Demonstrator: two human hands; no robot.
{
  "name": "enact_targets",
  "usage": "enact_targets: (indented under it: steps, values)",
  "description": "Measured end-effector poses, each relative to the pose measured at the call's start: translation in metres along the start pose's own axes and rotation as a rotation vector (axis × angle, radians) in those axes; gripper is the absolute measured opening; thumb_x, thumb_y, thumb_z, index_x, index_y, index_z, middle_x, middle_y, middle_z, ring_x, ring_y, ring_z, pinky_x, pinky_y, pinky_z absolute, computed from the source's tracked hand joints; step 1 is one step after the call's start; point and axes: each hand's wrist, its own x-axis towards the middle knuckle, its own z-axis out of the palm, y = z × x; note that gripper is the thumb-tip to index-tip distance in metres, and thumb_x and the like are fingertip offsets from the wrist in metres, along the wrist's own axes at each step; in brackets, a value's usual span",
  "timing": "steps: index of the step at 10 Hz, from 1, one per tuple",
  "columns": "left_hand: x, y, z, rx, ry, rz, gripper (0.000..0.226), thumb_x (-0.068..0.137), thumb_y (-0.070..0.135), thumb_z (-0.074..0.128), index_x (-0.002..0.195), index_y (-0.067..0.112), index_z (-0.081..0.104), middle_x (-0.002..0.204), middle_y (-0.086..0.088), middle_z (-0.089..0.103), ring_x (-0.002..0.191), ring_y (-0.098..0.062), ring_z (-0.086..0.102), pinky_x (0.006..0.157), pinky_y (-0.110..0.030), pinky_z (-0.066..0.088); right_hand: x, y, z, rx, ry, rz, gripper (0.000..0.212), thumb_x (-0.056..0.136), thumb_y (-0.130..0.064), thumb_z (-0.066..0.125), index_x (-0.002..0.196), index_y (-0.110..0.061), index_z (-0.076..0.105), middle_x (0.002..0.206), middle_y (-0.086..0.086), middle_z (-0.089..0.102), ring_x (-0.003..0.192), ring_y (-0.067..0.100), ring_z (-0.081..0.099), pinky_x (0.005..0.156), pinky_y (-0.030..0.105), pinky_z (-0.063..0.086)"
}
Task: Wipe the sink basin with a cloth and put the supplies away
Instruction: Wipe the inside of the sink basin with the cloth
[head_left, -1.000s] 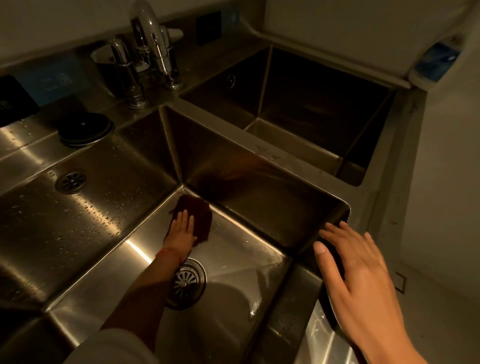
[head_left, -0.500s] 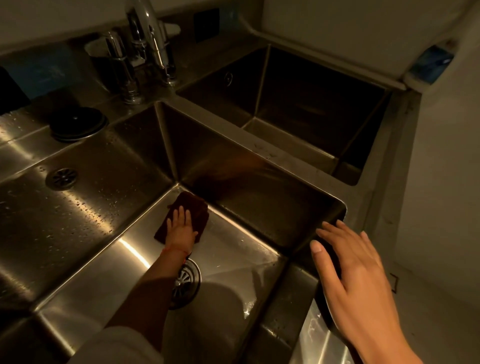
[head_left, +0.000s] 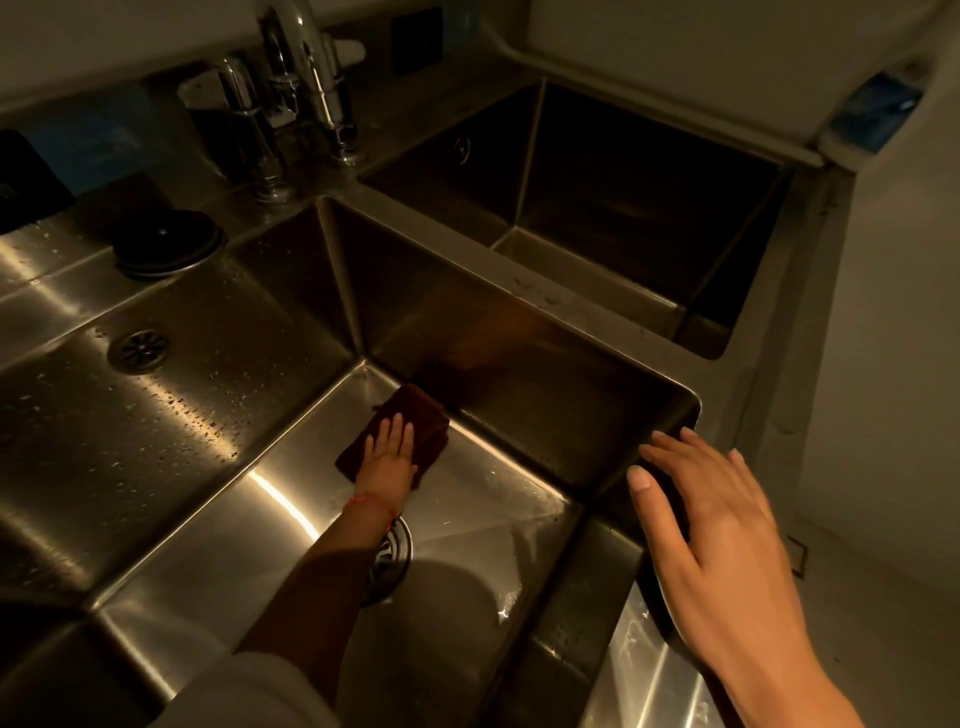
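Observation:
A dark brown cloth (head_left: 415, 415) lies flat on the floor of the near steel sink basin (head_left: 483, 525), close to its far corner. My left hand (head_left: 389, 452) presses down on the cloth with fingers spread, arm reaching down into the basin. The forearm covers part of the round drain (head_left: 397, 551). My right hand (head_left: 711, 525) hovers with fingers apart over the basin's right rim, holding nothing.
A second, deeper basin (head_left: 597, 208) lies beyond the divider. Chrome taps (head_left: 306, 88) stand at the back. On the left are a wet draining board with a small drain (head_left: 138, 349) and a black round lid (head_left: 166, 241). A blue object (head_left: 878, 109) sits at the far right.
My left hand has slid the cloth slightly along the basin floor by the far corner. The right hand stays by the rim. The view has shifted a little.

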Motion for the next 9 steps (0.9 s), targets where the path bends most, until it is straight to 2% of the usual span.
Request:
enact_targets:
  steps: [2, 4, 9]
  values:
    - [-0.007, 0.021, 0.007, -0.01, -0.006, 0.023, 0.064, 0.103, 0.026, 0.032, 0.153, 0.007, -0.005, 0.161, -0.015, -0.01, 0.149, -0.031, -0.007, 0.121, -0.043, 0.003, 0.0, 0.001, 0.0, -0.005, -0.009, -0.001, 0.069, 0.083, -0.059, 0.017, 0.121, -0.018, 0.059, 0.131, -0.001, 0.055, 0.132, 0.009, 0.034, 0.115, 0.04, 0.017]
    - [-0.014, 0.038, 0.012, -0.032, -0.011, 0.04, 0.065, 0.103, 0.025, 0.033, 0.153, 0.006, -0.004, 0.16, -0.016, -0.011, 0.149, -0.032, -0.008, 0.121, -0.044, 0.002, 0.0, 0.0, 0.0, -0.006, -0.009, 0.003, 0.057, 0.087, -0.051, 0.027, 0.12, -0.017, 0.059, 0.13, 0.0, 0.056, 0.132, 0.01, 0.034, 0.115, 0.04, 0.017]
    - [-0.042, 0.08, 0.024, -0.041, 0.005, 0.119, 0.062, 0.104, 0.024, 0.027, 0.152, 0.005, -0.007, 0.16, -0.016, -0.015, 0.148, -0.032, -0.013, 0.121, -0.045, -0.002, -0.001, 0.0, 0.0, -0.015, -0.009, -0.003, 0.055, 0.088, -0.049, 0.029, 0.12, -0.016, 0.059, 0.13, 0.003, 0.056, 0.132, 0.013, 0.035, 0.115, 0.041, 0.017]
